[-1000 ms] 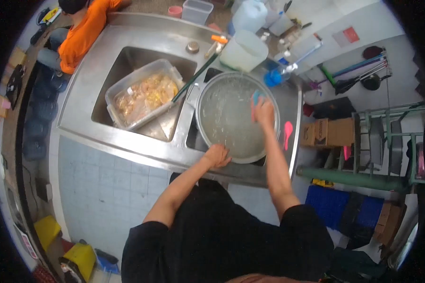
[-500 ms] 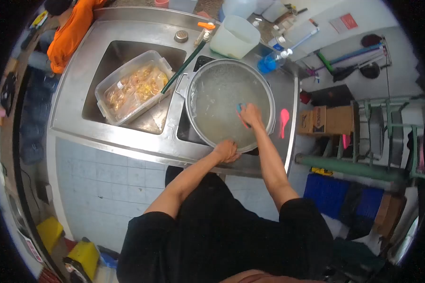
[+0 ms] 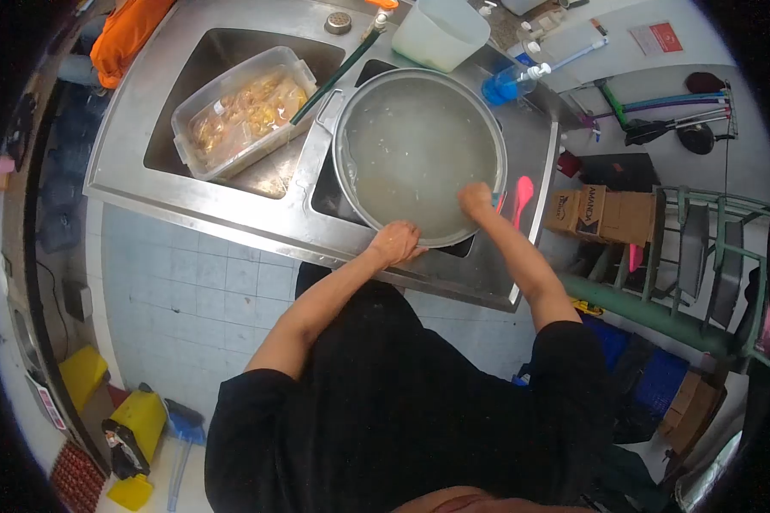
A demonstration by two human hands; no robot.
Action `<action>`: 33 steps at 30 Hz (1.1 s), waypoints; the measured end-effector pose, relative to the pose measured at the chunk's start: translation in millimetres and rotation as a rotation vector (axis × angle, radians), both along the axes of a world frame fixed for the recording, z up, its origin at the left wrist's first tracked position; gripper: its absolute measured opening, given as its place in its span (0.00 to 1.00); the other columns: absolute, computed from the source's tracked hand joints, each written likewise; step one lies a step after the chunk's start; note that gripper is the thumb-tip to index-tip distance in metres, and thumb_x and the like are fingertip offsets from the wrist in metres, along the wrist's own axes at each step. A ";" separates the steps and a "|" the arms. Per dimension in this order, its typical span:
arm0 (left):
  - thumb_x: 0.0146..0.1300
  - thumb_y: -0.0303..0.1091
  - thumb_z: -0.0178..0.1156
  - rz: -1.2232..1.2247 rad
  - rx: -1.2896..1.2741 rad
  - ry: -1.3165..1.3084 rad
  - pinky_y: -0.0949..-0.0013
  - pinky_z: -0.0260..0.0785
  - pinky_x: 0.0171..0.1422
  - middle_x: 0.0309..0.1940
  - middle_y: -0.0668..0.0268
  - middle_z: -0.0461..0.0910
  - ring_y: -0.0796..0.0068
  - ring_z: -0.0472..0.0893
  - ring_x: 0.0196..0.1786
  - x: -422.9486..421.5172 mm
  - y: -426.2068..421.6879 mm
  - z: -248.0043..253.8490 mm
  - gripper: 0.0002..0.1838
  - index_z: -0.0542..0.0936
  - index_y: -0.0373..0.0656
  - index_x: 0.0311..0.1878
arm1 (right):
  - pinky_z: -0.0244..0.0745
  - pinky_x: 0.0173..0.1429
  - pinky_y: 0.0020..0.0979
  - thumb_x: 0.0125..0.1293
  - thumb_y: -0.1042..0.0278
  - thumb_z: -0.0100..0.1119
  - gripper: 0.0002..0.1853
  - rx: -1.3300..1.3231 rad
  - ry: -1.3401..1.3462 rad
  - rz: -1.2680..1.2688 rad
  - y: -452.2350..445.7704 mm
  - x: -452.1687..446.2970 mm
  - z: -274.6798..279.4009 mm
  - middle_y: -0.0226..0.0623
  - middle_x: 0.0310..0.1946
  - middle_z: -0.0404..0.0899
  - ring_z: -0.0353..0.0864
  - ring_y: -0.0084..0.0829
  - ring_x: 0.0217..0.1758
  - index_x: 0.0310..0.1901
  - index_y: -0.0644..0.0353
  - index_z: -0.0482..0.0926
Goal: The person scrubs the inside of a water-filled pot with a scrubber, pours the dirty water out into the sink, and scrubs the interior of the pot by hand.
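Reaching down, the left hand point(image 3: 396, 243) grips the pot rim point(image 3: 338, 164), the right hand point(image 3: 475, 200) clenched around a sponge point(image 3: 497, 202).

The stockpot point(image 3: 340, 141) sits over the right basin point(image 3: 329, 195), a spoon point(image 3: 523, 192) to its right, a plastic container point(image 3: 439, 38) behind, a tub point(image 3: 257, 147) in the left basin point(image 3: 274, 177).

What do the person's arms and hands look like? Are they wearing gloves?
No gloves: the left hand and right hand are bare. The arms have short, plain black sleeves ending above the elbows. I see no watch or bracelet.
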State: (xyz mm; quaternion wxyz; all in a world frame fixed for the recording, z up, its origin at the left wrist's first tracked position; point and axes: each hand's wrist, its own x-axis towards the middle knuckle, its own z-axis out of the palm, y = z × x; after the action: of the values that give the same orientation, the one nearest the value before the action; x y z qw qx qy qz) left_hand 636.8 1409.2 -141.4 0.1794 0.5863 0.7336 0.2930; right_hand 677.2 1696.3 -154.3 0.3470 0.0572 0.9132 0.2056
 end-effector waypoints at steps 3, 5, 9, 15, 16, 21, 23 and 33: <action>0.60 0.55 0.61 0.104 0.029 -0.045 0.57 0.73 0.53 0.36 0.52 0.80 0.52 0.80 0.45 -2.9 -5.3 9.3 0.25 0.80 0.37 0.35 | 0.81 0.45 0.41 0.60 0.66 0.57 0.10 -0.028 0.095 -0.116 -25.2 8.3 -30.9 0.39 0.39 0.87 0.87 0.38 0.43 0.37 0.53 0.88; 0.57 0.55 0.65 0.119 0.075 -0.081 0.56 0.73 0.50 0.33 0.53 0.79 0.52 0.80 0.42 -6.0 -8.9 5.5 0.24 0.79 0.38 0.31 | 0.80 0.47 0.42 0.60 0.66 0.58 0.10 -0.091 0.044 -0.192 -52.4 5.3 -32.0 0.40 0.41 0.86 0.87 0.39 0.45 0.39 0.54 0.88; 0.51 0.53 0.70 0.143 0.156 -0.132 0.57 0.72 0.50 0.32 0.55 0.77 0.54 0.79 0.42 -12.0 -15.9 9.8 0.24 0.78 0.38 0.32 | 0.76 0.58 0.40 0.61 0.63 0.57 0.16 -0.274 -0.192 -0.406 -90.4 -22.8 -72.5 0.39 0.55 0.81 0.81 0.39 0.58 0.50 0.51 0.85; 0.49 0.44 0.72 0.292 0.321 -0.174 0.56 0.70 0.47 0.30 0.58 0.75 0.55 0.76 0.39 -1.8 -31.8 6.5 0.19 0.77 0.39 0.31 | 0.77 0.39 0.42 0.57 0.67 0.55 0.13 -0.533 -0.376 -0.468 -141.8 -82.3 -56.6 0.42 0.37 0.85 0.84 0.37 0.38 0.41 0.56 0.86; 0.49 0.44 0.72 0.294 0.311 -0.166 0.56 0.70 0.47 0.30 0.58 0.75 0.55 0.76 0.38 -2.8 -31.9 6.7 0.19 0.77 0.39 0.31 | 0.76 0.36 0.42 0.57 0.67 0.55 0.13 -0.580 -0.356 -0.506 -146.7 -90.1 -66.0 0.41 0.34 0.85 0.83 0.36 0.35 0.40 0.58 0.85; 0.49 0.38 0.72 0.286 0.293 -0.179 0.56 0.70 0.48 0.32 0.58 0.75 0.55 0.76 0.40 -1.6 -35.4 11.9 0.17 0.77 0.38 0.35 | 0.68 0.26 0.40 0.61 0.56 0.59 0.17 -1.143 -0.062 -0.969 -156.2 -98.8 -7.4 0.36 0.25 0.82 0.79 0.33 0.26 0.35 0.66 0.83; 0.50 0.35 0.71 0.253 0.366 -0.100 0.55 0.70 0.49 0.34 0.58 0.76 0.54 0.76 0.41 -5.7 -32.5 24.2 0.16 0.77 0.38 0.37 | 0.69 0.27 0.39 0.62 0.46 0.61 0.25 -1.223 -0.020 -1.081 -138.2 -96.9 -19.6 0.36 0.22 0.79 0.73 0.31 0.23 0.35 0.67 0.82; 0.55 0.35 0.66 0.207 0.237 0.022 0.57 0.70 0.49 0.33 0.57 0.76 0.55 0.76 0.43 -6.5 -41.8 14.6 0.10 0.78 0.39 0.32 | 0.78 0.42 0.42 0.59 0.42 0.64 0.33 -0.645 0.617 -0.261 -36.7 41.7 93.5 0.52 0.32 0.83 0.85 0.48 0.37 0.57 0.60 0.75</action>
State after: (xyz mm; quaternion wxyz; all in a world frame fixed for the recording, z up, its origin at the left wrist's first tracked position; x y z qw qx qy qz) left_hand 630.3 1367.4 -126.8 0.0697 0.5277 0.7523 0.3882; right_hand 719.0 1659.6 -60.8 0.0820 0.1194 0.9763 -0.1607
